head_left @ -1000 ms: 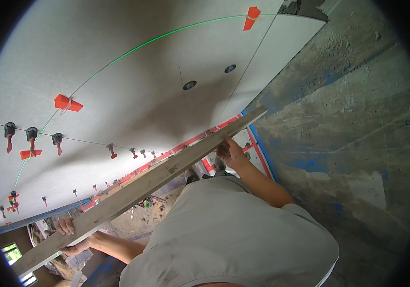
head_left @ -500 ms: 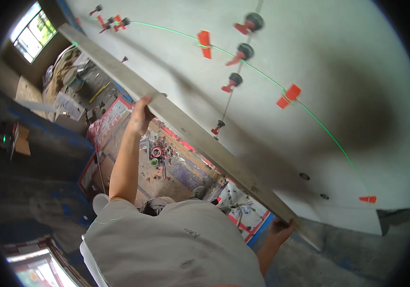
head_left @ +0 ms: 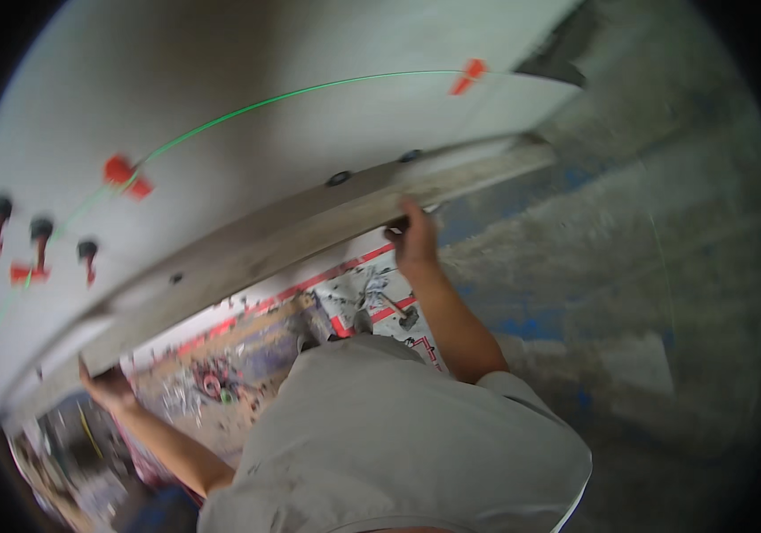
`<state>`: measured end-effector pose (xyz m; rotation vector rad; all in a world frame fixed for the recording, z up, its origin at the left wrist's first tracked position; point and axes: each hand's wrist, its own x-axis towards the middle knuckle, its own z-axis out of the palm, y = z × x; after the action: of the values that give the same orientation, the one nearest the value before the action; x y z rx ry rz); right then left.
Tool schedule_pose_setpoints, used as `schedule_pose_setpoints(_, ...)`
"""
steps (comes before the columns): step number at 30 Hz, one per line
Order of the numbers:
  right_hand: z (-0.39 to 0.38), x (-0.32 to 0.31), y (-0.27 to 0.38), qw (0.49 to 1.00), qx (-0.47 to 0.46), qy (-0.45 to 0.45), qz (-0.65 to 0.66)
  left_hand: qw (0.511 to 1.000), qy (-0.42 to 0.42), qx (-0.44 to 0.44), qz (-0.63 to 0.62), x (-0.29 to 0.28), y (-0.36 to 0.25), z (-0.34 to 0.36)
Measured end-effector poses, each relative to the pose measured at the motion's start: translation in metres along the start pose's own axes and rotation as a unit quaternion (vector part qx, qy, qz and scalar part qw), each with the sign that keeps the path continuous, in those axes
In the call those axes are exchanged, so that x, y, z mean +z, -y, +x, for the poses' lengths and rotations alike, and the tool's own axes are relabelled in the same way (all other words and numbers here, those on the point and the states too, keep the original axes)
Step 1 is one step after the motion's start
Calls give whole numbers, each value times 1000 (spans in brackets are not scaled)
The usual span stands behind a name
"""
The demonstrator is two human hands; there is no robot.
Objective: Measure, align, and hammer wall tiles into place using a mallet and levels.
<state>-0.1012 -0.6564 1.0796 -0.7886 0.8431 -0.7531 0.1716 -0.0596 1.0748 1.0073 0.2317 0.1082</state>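
A long grey straightedge bar [head_left: 296, 233] lies slantwise along the big white wall slab [head_left: 247, 142], lower at the left end than at the right. My left hand [head_left: 109, 387] grips its lower edge near the left end, with the fingers partly hidden. Toward the other end, my right hand [head_left: 416, 240] is closed on the same lower edge, thumb up along the face. Motion blurs the picture, so I cannot tell whether the bar touches the slab all along.
Red-and-black tile levelling clips [head_left: 41, 233] and a red tab [head_left: 467, 76] sit on the slab, crossed by a green laser line [head_left: 261, 104]. Loose clips [head_left: 216, 382] litter the floor below. A hammer-like tool [head_left: 391, 304] lies by my feet. Rough grey wall [head_left: 629, 222] stands at right.
My view has swung toward the right end of the slab, and the bar appears tilted the other way. Both hands still hold it.
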Motion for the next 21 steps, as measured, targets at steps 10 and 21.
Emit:
schedule_pose_setpoints(10, -9, 33, 32, 998, -37, 11, 55, 987, 151, -11, -45, 12, 10, 60)
schedule_pose_setpoints(21, 31, 72, 22, 997, -67, -10, 20, 995, 95, -2, -16, 31, 17, 98)
